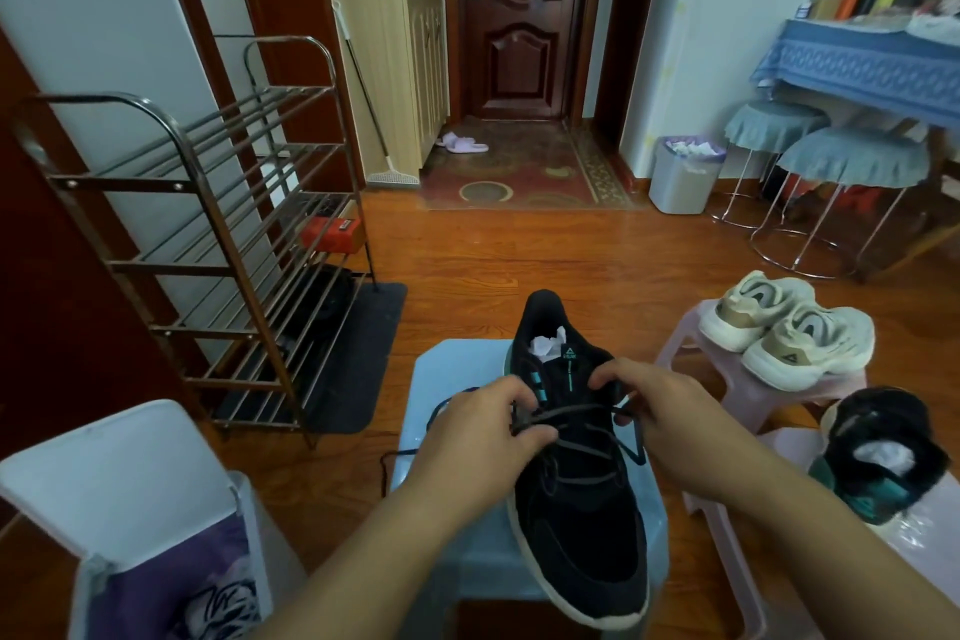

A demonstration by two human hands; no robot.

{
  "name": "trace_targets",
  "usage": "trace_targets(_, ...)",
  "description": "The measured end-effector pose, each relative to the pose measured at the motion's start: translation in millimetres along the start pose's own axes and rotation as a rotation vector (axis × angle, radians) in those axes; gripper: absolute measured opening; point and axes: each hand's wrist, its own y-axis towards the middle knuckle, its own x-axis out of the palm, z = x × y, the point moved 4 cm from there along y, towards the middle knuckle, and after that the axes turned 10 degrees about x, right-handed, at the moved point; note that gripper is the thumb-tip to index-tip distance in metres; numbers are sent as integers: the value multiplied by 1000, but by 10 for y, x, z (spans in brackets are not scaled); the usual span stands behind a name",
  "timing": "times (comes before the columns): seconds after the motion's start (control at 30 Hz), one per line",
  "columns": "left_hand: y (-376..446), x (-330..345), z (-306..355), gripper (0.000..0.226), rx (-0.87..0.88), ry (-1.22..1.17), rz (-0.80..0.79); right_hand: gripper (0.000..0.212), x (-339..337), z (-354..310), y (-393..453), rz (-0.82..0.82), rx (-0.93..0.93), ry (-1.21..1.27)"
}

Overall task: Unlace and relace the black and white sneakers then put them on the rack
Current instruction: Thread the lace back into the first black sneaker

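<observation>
black sneaker (576,499) on stool (447,437) | left hand (483,431), right hand (660,416) pinch lace (571,413)

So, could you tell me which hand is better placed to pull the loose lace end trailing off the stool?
Probably the left hand: the black lace's loose end trails off the pale blue plastic stool on that side, while the right hand grips the black suede sneaker opposite.

We saw a brown wood floor (597,244). On it stood a light blue stool (447,431) with a black sneaker (576,499) lying on top. A pink stool (691,348) beside it carried two white sneakers (784,327). Another pink stool (737,551) held the second black sneaker (878,457). A metal rack (218,244) stood on a dark mat (363,359).
</observation>
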Motion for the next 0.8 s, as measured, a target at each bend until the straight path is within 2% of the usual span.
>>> trace_targets(0.1, 42, -40, -24, 14, 12, 38, 6, 66, -5, -10, 3, -9, -3, -16)
trace_targets(0.23, -4, -394, -317, 15, -86, 33, 77, 83, -41, 70, 16, -6, 7, -54)
trace_targets(0.3, -80, -611, -503, 14, -145, 70, 134, 84, -73, 104, 6, 0, 16, -68)
trace_targets(0.4, -217, -756, -571, 16, -166, 114, 134, 81, -95, 52, -19, -6, 8, -81)
trace_targets(0.57, -333, -696, -404, 9, -138, 158, 179, 68, -61, -20, 4, 21, 41, -101)
trace_targets(0.63, -359, -670, -227, 8, -55, -2, 284, 57, -104, -141, -23, 170, -30, -114)
trace_targets(0.67, -373, -663, -121, 13, -11, -147, 336, 43, -149, -253, -68, 271, -90, -62)
trace_targets(0.7, -379, -647, -25, 16, 37, -301, 348, 28, -170, -362, -121, 300, -130, 56)
trace_targets(0.73, -380, -625, 104, 19, 94, -437, 310, 25, -161, -503, -175, 219, -120, 210)
trace_targets(0.8, -390, -547, 311, 21, 198, -559, 131, 52, -29, -767, -299, -184, -6, 568)
